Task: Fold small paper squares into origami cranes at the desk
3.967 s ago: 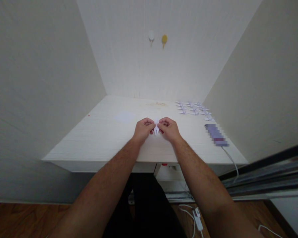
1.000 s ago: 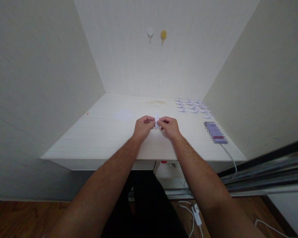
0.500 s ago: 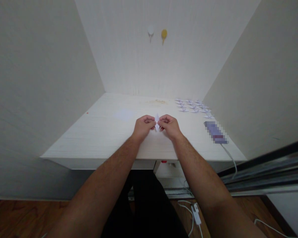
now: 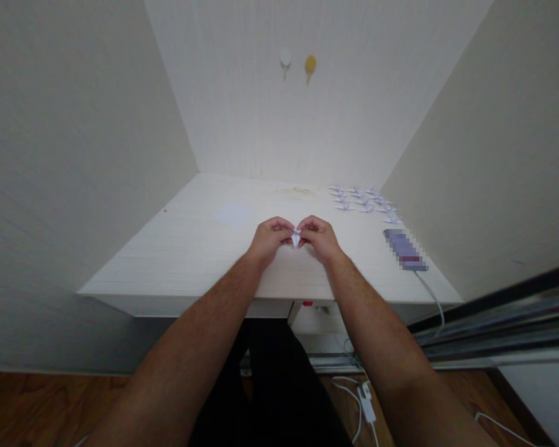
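Between my two hands, just above the white desk point(image 4: 205, 248), is a small piece of folded white paper point(image 4: 296, 239). Its lower end narrows to a point toward me, while the upper part is folded over and partly hidden by fingers. My left hand point(image 4: 274, 238) pinches its left side between thumb and fingers. On the other side, my right hand point(image 4: 317, 236) pinches the right edge the same way. Several folded paper cranes point(image 4: 364, 202) stand in rows at the back right of the desk.
A phone-like device point(image 4: 405, 249), blurred out, lies on the right with a white cable point(image 4: 431, 288) running off the desk edge. A faint pale sheet point(image 4: 235, 214) lies back left. Two hooks, one white point(image 4: 285, 58) and one yellow point(image 4: 310, 64), are on the back wall.
The paper's upper part, which stood up as a long point between my hands, is now folded down between my fingers. Both hands stay in nearly the same place.
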Available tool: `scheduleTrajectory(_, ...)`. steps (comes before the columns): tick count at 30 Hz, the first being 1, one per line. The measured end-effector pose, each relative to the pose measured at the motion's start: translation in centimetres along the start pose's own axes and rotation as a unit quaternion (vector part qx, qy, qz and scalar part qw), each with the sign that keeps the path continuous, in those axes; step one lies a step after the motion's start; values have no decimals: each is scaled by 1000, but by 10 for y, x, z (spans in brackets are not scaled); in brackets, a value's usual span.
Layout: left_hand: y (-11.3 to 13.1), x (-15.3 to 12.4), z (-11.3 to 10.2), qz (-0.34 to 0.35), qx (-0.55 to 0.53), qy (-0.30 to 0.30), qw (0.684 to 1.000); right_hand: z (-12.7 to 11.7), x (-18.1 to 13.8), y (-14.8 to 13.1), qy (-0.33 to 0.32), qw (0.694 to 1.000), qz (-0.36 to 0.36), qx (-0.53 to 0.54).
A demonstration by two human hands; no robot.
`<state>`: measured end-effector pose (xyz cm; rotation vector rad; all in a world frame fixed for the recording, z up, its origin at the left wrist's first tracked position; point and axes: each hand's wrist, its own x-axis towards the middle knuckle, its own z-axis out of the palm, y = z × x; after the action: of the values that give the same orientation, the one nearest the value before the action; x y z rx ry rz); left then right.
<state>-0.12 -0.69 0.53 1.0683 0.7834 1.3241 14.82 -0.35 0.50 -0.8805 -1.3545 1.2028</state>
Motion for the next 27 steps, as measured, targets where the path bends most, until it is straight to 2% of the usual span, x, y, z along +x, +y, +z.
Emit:
scheduleTrajectory(9, 4, -3, 3, -32, -7, -1, 999, 2, -4, -6, 26, 999, -1, -40)
scheduleTrajectory(15, -2, 0, 0, 11, 43, 20, 999, 3, -4, -5, 30, 997, -17, -69)
scheduleTrajectory(22, -4, 1, -1, 51, 95, 38, 993, 3, -2, -4, 51, 994, 24, -93)
scheduleTrajectory(27, -1, 0, 0, 62, 120, 34, 990, 1, -2, -2, 60, 991, -2, -118)
